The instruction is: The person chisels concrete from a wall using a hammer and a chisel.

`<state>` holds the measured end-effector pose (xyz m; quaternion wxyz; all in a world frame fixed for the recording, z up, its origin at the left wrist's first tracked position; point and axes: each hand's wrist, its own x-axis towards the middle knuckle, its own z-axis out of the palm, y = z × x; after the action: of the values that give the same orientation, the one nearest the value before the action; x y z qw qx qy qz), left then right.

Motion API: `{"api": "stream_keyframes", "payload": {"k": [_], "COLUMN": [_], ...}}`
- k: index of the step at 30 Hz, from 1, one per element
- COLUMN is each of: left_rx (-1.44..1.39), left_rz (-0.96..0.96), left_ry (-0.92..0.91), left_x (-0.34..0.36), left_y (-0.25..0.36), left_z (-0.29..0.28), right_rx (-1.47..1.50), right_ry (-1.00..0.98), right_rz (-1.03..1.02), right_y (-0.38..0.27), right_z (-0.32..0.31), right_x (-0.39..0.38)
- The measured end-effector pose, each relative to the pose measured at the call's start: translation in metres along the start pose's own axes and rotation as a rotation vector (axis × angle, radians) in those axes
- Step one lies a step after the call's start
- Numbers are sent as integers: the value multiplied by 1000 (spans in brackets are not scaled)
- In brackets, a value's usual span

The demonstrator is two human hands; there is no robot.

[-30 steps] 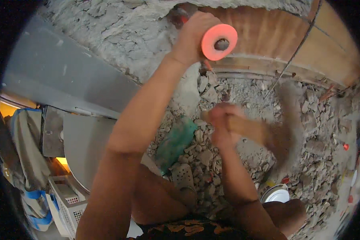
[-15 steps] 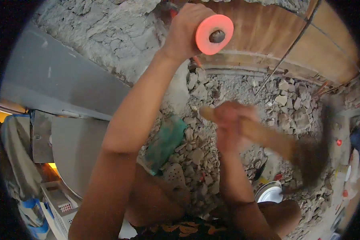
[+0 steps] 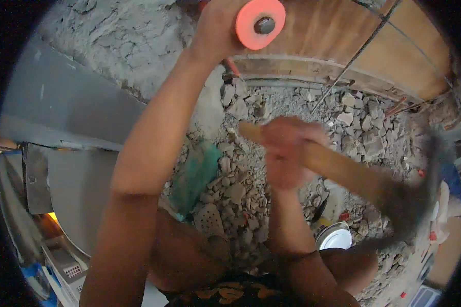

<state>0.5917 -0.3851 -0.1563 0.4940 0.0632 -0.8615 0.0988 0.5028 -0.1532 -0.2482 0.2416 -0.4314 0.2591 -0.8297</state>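
At the top, my left hand (image 3: 217, 33) is wrapped round a chisel (image 3: 264, 25) with a round coral-coloured hand guard. The chisel's struck end faces me, and its tip is hidden behind the hand, near the broken grey masonry (image 3: 133, 41). Lower and to the right, my right hand (image 3: 291, 153) grips the wooden handle of a hammer (image 3: 346, 171). Its dark head is smeared by motion at the right, apart from the chisel.
Broken rubble (image 3: 235, 194) covers the floor around my bare legs. A green cloth or sack (image 3: 195, 179) lies on it, and a round metal tin (image 3: 337, 239) stands near my knee. Behind are wooden boards (image 3: 312, 36) crossed by a thin rod (image 3: 356, 56); a grey beam (image 3: 77, 97) is left.
The whole scene has shifted left and a little up in the picture. Both hands keep their grips, and the hammer head stays blurred at the right.
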Motion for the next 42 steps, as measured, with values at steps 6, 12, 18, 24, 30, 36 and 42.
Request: {"api": "stream_keyframes", "payload": {"k": [6,12,18,24,30,36,42], "left_rx": [76,152,160,121,55,80,167], "left_rz": [-56,-68,-152,-129,-105,-109,-142], "left_ry": [-36,-90,-110,-73,-52,-130,-78], "left_x": [14,10,8,4,7,11,1], "left_y": [16,15,16,12,13,13,3], "left_z": [-1,-14,-13,1,-9,-16,-8], "right_rx": [-411,-487,248,-660,-344,385,-363], "right_ry": [-195,-36,51,-223,16,33,-87], "right_rz": [98,258,8,239,8,-303,594], "right_y": [-25,46,-64,68,13,-50,71], "right_z": [-9,-5,10,-7,-8,15,-3], "right_x": [13,-10,27,-14,-5,22,-29]}}
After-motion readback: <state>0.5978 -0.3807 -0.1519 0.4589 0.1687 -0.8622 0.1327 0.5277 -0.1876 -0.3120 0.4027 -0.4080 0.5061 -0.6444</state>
